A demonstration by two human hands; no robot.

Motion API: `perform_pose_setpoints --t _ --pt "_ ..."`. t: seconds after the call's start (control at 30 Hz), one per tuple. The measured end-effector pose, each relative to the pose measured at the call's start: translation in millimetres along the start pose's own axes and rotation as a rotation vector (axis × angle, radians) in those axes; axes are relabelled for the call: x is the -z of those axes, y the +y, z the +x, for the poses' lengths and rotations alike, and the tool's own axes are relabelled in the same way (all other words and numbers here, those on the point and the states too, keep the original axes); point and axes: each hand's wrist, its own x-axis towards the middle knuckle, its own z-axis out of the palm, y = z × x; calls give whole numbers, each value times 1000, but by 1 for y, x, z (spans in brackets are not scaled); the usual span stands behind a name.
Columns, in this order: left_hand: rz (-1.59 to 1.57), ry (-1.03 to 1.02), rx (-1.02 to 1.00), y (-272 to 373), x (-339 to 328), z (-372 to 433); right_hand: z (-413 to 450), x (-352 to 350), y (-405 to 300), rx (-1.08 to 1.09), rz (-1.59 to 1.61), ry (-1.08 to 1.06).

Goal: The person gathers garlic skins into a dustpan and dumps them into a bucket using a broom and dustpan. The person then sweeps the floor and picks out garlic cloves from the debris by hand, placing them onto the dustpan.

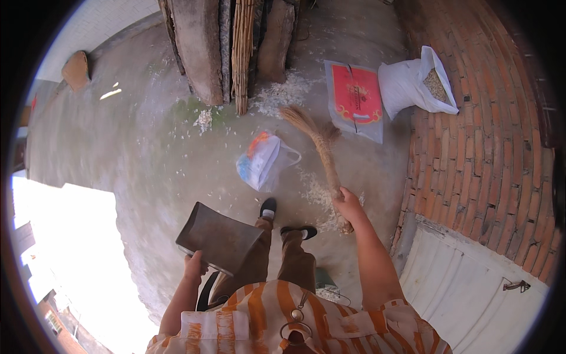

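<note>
My right hand [349, 205] grips the handle of a straw hand broom [326, 155], whose bristles point away from me. A dark dustpan [219, 239] is in my left hand [194, 265], held by its near edge in front of my legs. Pale flakes and shavings [316, 194] lie scattered on the concrete floor [154, 186] beside and under the broom. Another heap of pale flakes [283, 93] sits farther off, beyond the bristles. Between the two tools and ahead of my feet rests a crumpled white plastic bag [265, 161] with orange and blue print.
A red printed bag [356, 95] lies flat beside an open white sack [411, 84] of pale pieces. A brick wall [477, 155] and white door [468, 287] stand right. Boards [199, 53] and a stalk bundle [242, 57] stand ahead. A green bucket [325, 278] is near my legs.
</note>
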Motion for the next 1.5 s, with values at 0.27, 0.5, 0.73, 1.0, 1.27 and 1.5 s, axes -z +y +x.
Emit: perform_pose_setpoints --t 0.27,0.5,0.73,1.0,1.27,1.5 --pt "-62 -3 50 -4 -23 5 92 -14 -77 124 -336 -53" --pt "-128 36 55 -12 -7 6 75 16 -66 64 -675 -312" --pt "-107 8 77 -12 -8 16 -16 89 -29 100 -412 -136" --pt "-70 7 36 -9 -30 32 25 50 21 -70 -346 -171" --pt "46 33 13 0 -37 20 -126 21 70 -13 -371 34" --pt "89 -24 19 1 -51 9 -167 2 108 -79 -262 113"
